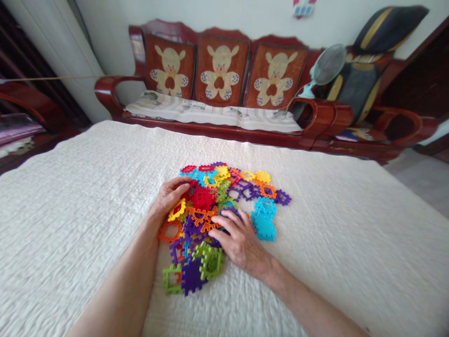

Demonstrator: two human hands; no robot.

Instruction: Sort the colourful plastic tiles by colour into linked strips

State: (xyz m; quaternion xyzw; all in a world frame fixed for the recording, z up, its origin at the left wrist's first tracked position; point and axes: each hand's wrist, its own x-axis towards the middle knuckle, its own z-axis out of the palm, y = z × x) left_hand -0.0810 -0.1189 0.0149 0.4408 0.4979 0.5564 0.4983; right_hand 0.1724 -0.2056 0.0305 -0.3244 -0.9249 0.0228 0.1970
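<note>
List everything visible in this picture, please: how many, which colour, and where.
Toothed plastic pieces: many, overlapping; red, yellow, orange, green, purple, blue; piled on the cover
Quilted cover: one, white, beneath the pieces
Wooden sofa: one, reddish-brown, behind the cover
Cushions: three, brown with cream animals, sofa back
Seat cloth: count unclear, whitish, on sofa
Fan: one, pale blue-green, sofa's right end
Other wooden seats: two, reddish-brown, right and left
Padded things: apparently two, black-grey-yellow, right seat
Curtains: pale and dark, count unclear, left
Wall: one, whitish, background
Wall sheet: one, multicoloured, top
Floor: one, pale, right edge
Left hand: one, bare, at pile's left
Right hand: one, bare, at pile's right
</note>
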